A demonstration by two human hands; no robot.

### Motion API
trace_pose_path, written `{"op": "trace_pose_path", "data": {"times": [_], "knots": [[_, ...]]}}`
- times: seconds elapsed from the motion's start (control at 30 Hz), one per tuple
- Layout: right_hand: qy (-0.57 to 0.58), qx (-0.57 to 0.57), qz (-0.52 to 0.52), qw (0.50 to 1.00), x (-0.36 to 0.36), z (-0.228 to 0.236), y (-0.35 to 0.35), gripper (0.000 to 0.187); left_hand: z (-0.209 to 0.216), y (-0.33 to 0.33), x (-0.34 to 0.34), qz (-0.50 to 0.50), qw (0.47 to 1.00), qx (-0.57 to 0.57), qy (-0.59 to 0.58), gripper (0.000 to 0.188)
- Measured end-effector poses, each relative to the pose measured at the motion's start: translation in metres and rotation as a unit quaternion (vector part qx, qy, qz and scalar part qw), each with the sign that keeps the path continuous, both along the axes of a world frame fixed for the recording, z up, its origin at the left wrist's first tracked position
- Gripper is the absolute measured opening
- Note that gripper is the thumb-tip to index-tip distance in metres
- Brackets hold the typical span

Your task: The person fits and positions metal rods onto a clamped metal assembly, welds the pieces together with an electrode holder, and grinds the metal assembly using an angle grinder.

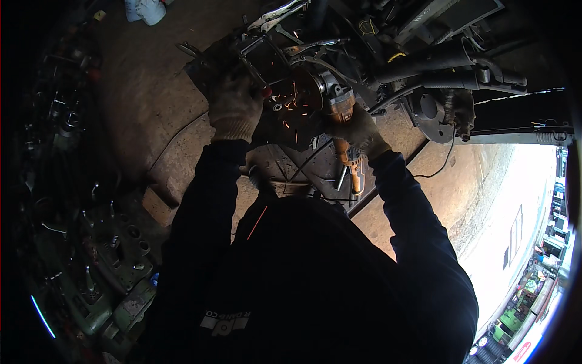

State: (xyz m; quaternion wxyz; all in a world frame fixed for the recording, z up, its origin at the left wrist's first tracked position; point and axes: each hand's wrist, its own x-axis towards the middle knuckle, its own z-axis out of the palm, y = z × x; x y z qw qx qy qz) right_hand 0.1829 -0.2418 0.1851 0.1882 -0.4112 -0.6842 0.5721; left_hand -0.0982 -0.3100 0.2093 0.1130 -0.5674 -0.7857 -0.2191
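My right hand (362, 133), in a work glove, is wrapped round the body of an orange angle grinder (342, 108). The grinder's disc (311, 88) faces left, and orange sparks scatter below and beside it over a dark metal work table (276, 134). My left hand (235, 106), also gloved, sits at the table's left side with its fingers curled; a small red part (267, 91) shows by its fingertips. What it grips is lost in shadow. A small metal ring (278, 107) lies between the hands. Locking clamps (318, 46) lie beyond the disc.
Dark metal tubes (427, 68) jut in from the far right, above a round metal plate (427, 115). A cable (439, 170) trails over the concrete floor (142, 91). At the left stands a green machine (100, 261) with levers. Bright light enters at the right.
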Motion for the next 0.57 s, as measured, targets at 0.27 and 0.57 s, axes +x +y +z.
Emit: {"op": "trace_pose_path", "data": {"times": [0.27,0.57], "knots": [[-0.059,-0.002,-0.006,0.998,-0.003,0.016,-0.002,0.080,0.002,0.000,0.001,0.020,1.000,-0.019,-0.001,0.033],[-0.030,0.031,-0.002,0.999,-0.002,-0.001,-0.002,0.080,0.002,-0.002,0.002,0.015,0.999,-0.019,-0.034,0.038]]}}
